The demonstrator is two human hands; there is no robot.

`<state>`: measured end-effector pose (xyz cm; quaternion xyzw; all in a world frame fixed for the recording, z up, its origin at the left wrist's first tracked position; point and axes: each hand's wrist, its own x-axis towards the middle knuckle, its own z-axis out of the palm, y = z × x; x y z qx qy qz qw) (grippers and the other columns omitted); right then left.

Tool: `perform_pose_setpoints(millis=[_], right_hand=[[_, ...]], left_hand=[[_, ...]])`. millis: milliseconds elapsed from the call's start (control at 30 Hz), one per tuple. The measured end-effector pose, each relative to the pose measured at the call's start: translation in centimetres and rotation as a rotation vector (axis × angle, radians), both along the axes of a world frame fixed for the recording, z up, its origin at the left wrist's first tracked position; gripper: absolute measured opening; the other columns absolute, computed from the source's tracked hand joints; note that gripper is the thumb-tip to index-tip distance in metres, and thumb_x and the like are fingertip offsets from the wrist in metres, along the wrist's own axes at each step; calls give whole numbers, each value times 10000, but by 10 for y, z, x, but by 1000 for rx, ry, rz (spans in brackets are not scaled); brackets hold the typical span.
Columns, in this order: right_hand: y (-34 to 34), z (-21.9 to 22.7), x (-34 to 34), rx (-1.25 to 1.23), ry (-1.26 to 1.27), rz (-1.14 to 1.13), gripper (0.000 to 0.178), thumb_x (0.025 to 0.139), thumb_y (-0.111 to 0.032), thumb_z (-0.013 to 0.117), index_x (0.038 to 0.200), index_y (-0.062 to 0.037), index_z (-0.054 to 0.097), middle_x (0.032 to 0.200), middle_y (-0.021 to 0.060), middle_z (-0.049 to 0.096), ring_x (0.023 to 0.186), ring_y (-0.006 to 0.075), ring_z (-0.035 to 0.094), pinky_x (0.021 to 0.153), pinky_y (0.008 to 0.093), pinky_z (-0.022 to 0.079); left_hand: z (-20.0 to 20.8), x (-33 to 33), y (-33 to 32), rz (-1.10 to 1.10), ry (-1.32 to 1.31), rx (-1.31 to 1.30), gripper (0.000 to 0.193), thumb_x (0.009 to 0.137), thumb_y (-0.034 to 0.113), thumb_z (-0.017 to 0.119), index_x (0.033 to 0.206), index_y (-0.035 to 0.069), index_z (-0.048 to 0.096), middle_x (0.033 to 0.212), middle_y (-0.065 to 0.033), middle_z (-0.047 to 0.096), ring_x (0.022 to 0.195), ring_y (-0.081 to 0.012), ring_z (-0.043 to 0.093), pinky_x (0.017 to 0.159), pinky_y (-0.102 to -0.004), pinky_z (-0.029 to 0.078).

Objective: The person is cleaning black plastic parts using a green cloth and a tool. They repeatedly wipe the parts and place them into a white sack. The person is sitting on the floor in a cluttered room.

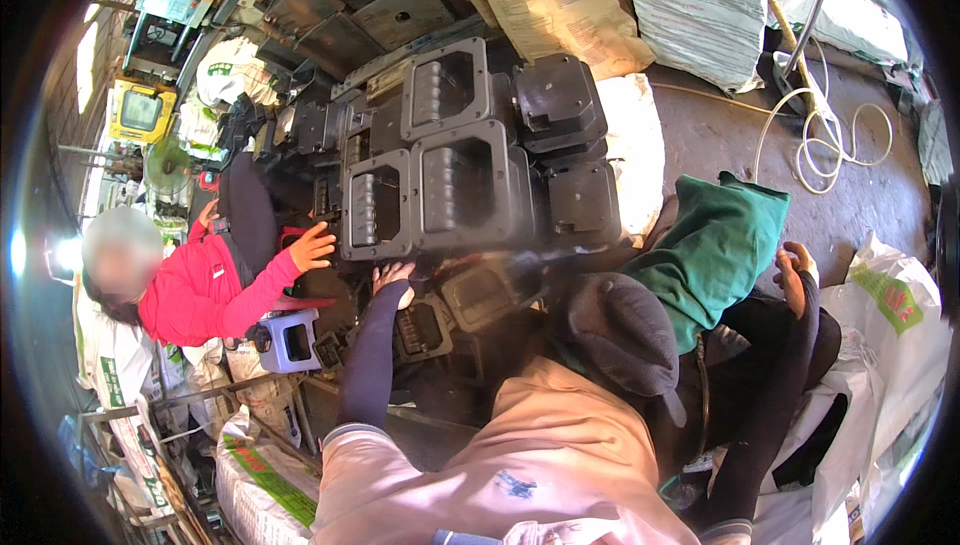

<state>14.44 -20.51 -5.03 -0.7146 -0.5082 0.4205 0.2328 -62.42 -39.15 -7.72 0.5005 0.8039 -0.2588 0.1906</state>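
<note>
My left hand [390, 279] reaches forward in a dark sleeve, fingers stretched out at the near edge of a stack of black plastic housings [415, 195]. Several of these have rectangular openings with ribbed insides; others beside them show flat closed faces. Just below my hand lies another dark housing [425, 330], partly in shadow. My right hand [797, 280] is held away to the right, near a person in a green top [705, 255] and dark cap [620, 330]. Its fingers are loosely bent and apart, with nothing visible in them.
At left, a person in a red top [215, 290] extends a hand [313, 247] toward the stack. A blue plastic frame [290, 340] is beside them. Large sacks [700, 10] lie at the back, more [890, 315] at right. A pale hose [810, 150] coils on the floor.
</note>
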Motion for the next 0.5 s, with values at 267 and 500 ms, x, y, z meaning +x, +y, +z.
perform_pose_setpoints(millis=[267, 500], right_hand=[[-1, 2, -2, 31, 38, 1, 391, 951, -282, 612, 1237, -19, 566, 794, 64, 633, 617, 124, 571, 552, 284, 442], [0, 4, -6, 31, -1, -25, 398, 944, -277, 630, 1234, -12, 570, 771, 66, 620, 631, 132, 575, 557, 288, 447]], left_hand=[[11, 18, -11, -106, 74, 130, 668, 745, 168, 641, 1397, 150, 495, 1449, -177, 445, 1403, -356, 341, 1168, -538, 217], [52, 95, -24, -209, 31, 194, 652, 729, 168, 677, 1339, 74, 467, 1287, -194, 491, 1173, -377, 503, 994, -492, 416]])
